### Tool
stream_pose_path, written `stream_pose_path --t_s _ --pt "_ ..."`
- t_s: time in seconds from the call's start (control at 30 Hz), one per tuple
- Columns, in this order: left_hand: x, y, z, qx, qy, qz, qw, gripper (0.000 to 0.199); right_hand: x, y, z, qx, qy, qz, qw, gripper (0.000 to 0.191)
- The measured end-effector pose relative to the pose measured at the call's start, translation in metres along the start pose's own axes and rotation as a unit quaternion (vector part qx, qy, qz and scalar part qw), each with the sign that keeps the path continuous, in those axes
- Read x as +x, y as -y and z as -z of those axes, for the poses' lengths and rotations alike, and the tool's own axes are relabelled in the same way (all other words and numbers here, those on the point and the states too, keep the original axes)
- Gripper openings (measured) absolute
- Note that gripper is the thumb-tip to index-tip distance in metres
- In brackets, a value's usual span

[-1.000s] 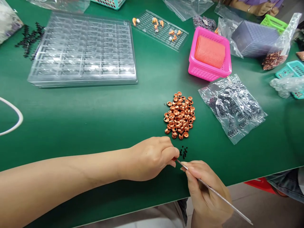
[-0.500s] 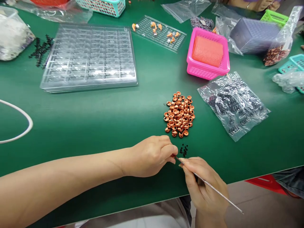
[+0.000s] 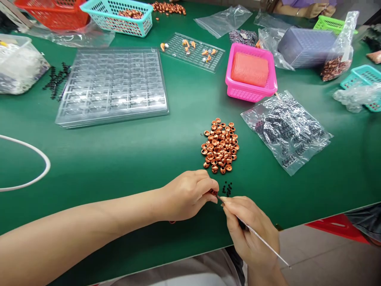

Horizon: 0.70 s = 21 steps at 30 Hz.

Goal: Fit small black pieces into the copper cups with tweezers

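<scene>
My left hand (image 3: 190, 194) is closed in a pinch on a small copper-coloured piece (image 3: 213, 192), mostly hidden by the fingers. My right hand (image 3: 253, 230) grips a thin metal rod (image 3: 264, 242) like a pen. Its tip reaches the piece between my left fingertips. Beyond my left hand lies a heap of small copper-coloured cups (image 3: 220, 147), some showing a hole. Several tiny black bits (image 3: 227, 188) are scattered on the green table (image 3: 119, 155), just past my right fingertips.
Stacked clear trays (image 3: 116, 83) stand at the back left. A pink basket (image 3: 251, 93) holds a red foam block. Near it lies a clear bag of dark pieces (image 3: 287, 131). A white cable loop (image 3: 41, 155) is at the left. Another person's hands (image 3: 320, 10) show at the far edge.
The view has tilted, so more of the table's far side shows. Both hands keep nearly the same pose, with the rod tip still at the piece.
</scene>
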<state>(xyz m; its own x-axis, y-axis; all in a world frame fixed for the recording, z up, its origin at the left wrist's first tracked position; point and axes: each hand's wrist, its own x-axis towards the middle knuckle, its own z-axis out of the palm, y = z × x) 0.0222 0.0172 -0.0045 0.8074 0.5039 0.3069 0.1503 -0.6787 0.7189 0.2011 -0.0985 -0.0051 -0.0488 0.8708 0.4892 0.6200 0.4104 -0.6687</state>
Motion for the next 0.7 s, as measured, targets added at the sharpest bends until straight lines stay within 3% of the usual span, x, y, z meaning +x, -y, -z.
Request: stream_pose_path --t_s 0.7 --pt "0.0069 -0.0016 0.0102 -0.104 0.031 0.065 0.992 0.008 -0.0043 0.0049 -0.0038 0.027 -0.072 -0.059 0.995 0.038"
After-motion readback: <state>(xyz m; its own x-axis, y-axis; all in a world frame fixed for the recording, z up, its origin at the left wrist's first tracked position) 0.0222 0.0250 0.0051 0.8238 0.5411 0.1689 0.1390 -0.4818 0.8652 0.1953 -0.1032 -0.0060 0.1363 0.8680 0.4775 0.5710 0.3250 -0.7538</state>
